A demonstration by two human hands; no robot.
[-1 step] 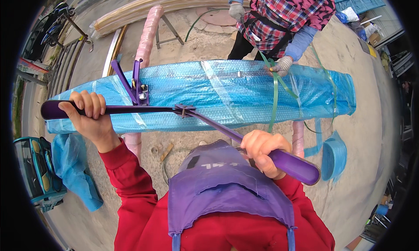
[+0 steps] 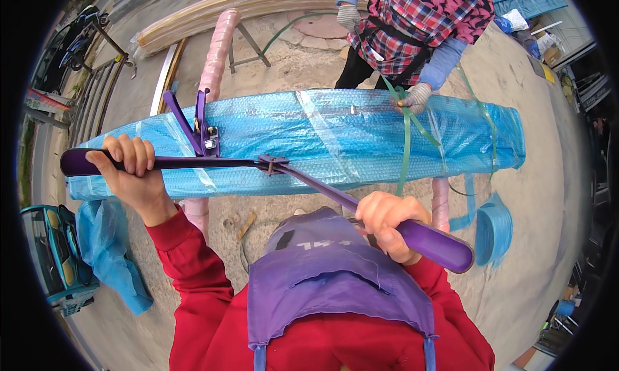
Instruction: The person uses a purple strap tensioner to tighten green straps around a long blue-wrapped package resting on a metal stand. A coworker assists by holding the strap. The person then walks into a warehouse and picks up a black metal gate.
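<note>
My left hand point(image 2: 133, 177) is closed around one long handle of a purple strapping crimper point(image 2: 322, 189), and my right hand point(image 2: 390, 224) grips the other. The handles are spread wide, and the crimper's small jaw point(image 2: 273, 165) lies between them over the near edge of a long bundle in blue bubble wrap point(image 2: 271, 119). On the bundle's left part, beyond my left hand, rests a purple strap tensioner point(image 2: 206, 139). Any strap within the jaw cannot be made out. Across the bundle, a co-worker's gloved hand point(image 2: 416, 99) holds a green strap point(image 2: 406, 153) that hangs over its right part.
Pink-wrapped supports point(image 2: 216, 55) bear the bundle. A roll of blue wrap point(image 2: 494, 228) stands on the floor at right; loose blue wrap point(image 2: 113, 255) lies at left. Wrapped long boards point(image 2: 258, 13) are stacked at the back. The co-worker point(image 2: 412, 29) stands at the far side.
Both my hands and the crimper hold their place. A length of green strap on the floor behind the co-worker has shifted slightly left.
</note>
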